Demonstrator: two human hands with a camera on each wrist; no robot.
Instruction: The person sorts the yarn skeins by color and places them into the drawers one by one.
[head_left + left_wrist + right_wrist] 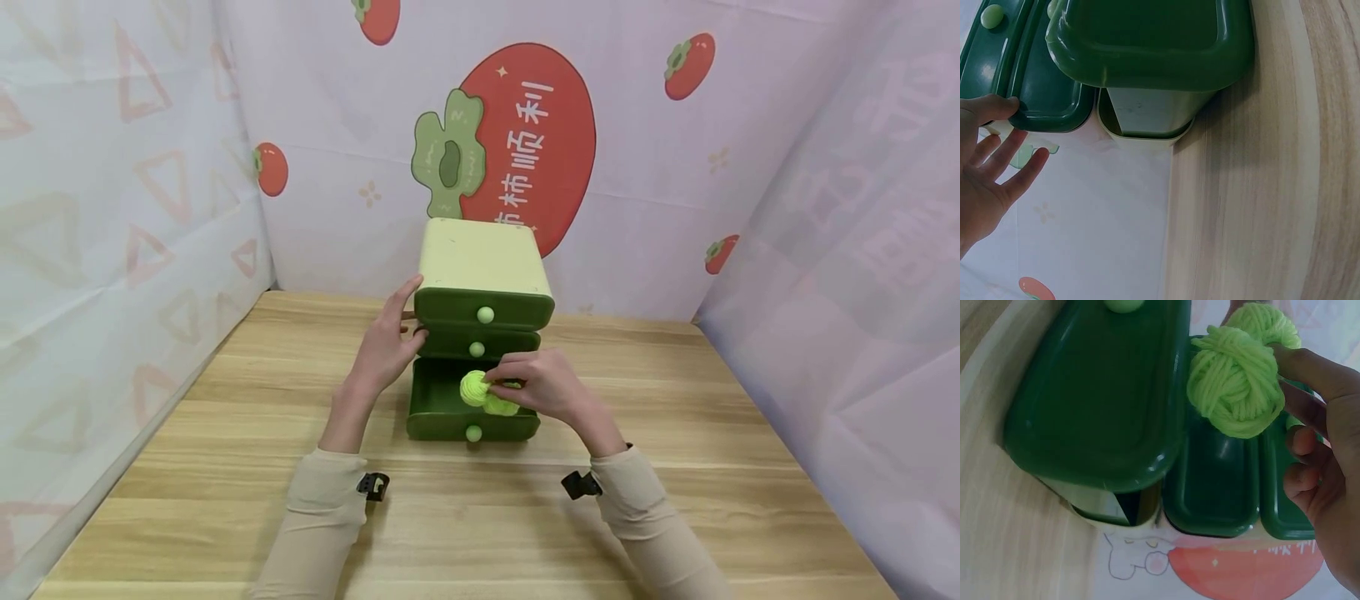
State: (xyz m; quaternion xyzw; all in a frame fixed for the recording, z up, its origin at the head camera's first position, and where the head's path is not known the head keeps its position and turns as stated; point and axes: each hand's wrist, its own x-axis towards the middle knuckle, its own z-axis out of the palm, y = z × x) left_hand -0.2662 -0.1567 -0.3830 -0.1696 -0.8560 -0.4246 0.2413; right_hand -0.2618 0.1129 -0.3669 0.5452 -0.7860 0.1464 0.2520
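A small drawer cabinet [483, 258] with a cream shell stands on the table, its dark green fronts stacked in three tiers. The bottom drawer [442, 427] is pulled out; the top and middle drawers look closed. My right hand [543, 385] pinches bright green yarn [1235, 387] between thumb and fingers, over the open drawer. The yarn has two rounded, wound lobes. My left hand [382, 350] rests at the cabinet's left side. Its thumb [1000, 107] touches the edge of a closed drawer front, and the other fingers extend along the side, partly hidden behind it.
Pale green round knobs [485, 315] stick out from the drawer fronts. The wood-grain table [660, 500] runs out to both sides. A printed cloth [330, 225] with persimmon pictures hangs behind the cabinet, and more cloth hangs left and right.
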